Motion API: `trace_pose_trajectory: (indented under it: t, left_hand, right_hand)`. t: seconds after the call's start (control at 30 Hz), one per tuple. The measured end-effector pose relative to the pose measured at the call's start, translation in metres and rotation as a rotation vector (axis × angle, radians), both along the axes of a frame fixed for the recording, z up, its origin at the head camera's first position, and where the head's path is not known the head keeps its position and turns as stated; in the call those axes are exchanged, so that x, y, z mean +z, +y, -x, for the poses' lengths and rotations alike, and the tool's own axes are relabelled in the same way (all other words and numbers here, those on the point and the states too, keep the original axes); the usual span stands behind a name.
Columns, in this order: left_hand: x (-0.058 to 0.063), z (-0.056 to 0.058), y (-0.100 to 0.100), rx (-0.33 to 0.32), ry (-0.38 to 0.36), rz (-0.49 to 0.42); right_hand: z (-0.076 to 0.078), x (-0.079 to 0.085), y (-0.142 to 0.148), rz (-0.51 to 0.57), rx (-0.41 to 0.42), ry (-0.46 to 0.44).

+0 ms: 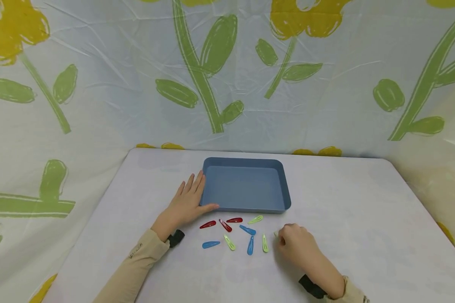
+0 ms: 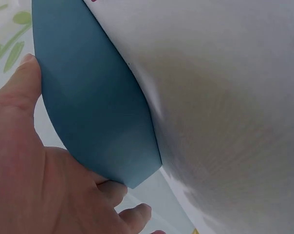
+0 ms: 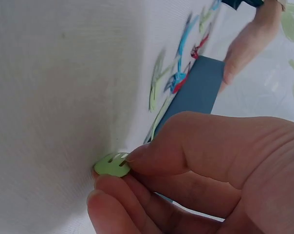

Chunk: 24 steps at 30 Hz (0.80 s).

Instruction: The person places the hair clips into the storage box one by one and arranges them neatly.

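From where I stand, a person is at the near side of a pale table, both arms reaching forward over it. The blue-grey tray sits toward the far side, around the middle. The left hand lies against the tray's left side with its fingers straight and spread apart, the thumb reaching to the near left corner; it touches the tray wall without closing round anything. To the right, near the tray's near right corner but apart from it, the right hand has thumb and fingertips together, clamped on a light green clip, one end of which shows past the fingers. Whether that clip touches the table I cannot tell. Between the hands, just on the near side of the tray, more hair clips lie scattered. Three are red, in a loose group at the far left: one at the left, a slanted one and one closest to the tray. Three are blue: one at the near left, two further right. Three are green: one at the far right, two nearer. Beige sleeves cover the forearms, and a cloth with yellow flowers hangs beyond the table.
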<state>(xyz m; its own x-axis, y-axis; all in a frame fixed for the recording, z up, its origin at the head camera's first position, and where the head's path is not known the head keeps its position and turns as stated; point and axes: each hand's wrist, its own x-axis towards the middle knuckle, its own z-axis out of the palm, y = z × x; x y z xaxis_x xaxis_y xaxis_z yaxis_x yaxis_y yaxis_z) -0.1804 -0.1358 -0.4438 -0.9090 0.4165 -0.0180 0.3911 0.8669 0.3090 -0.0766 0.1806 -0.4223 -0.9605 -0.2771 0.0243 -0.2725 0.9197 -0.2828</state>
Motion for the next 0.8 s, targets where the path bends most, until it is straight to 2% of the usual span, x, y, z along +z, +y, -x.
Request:
trace_pose_trajectory:
  t: [0.2, 0.47, 0.8]
  left_hand:
    - [-0.002, -0.001, -0.001, 0.000, 0.006, 0.009]
    - [-0.001, -0.001, 0.000, 0.007, -0.003, 0.002]
    - [-0.001, -0.001, 0.001, 0.008, 0.002, 0.004]
  right_hand:
    - [0.005, 0.001, 0.001, 0.027, 0.004, -0.024]
    - [0.011, 0.009, -0.001, 0.048, 0.011, 0.006]
    - [0.020, 0.024, -0.005, 0.117, 0.072, 0.063]
